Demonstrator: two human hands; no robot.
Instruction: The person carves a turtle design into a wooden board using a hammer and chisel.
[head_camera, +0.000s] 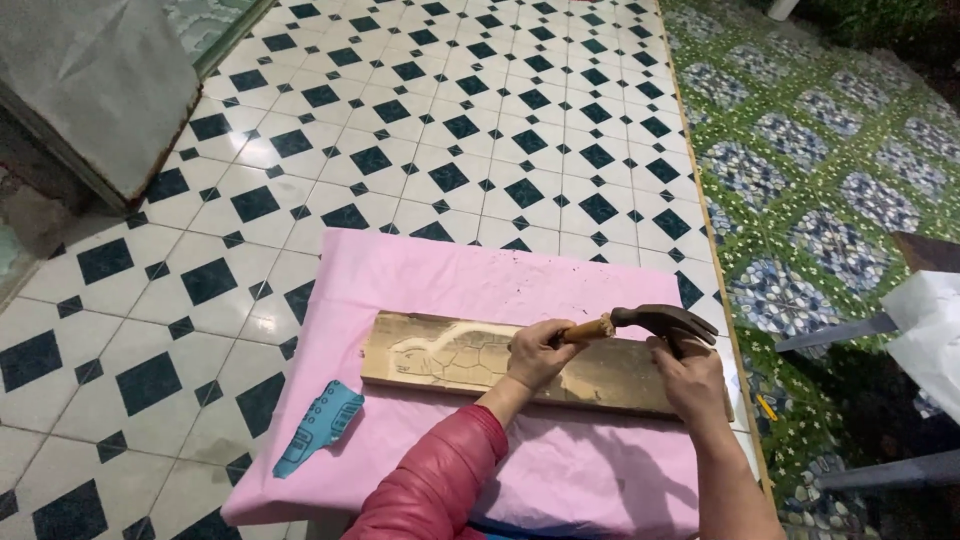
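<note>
A wooden plank with a carved outline on its pale left part lies across a pink cloth. My left hand, in a red-pink sleeve, grips the wooden handle of a dark-headed hammer held just above the plank. My right hand rests on the plank's right part, fingers curled, right under the hammer head and touching it. Whether it holds anything is hidden.
A blue plastic piece lies on the cloth's left front corner. Blue-and-white tiled floor spreads behind and to the left; a green patterned floor lies on the right. A white bag and grey legs stand at the right.
</note>
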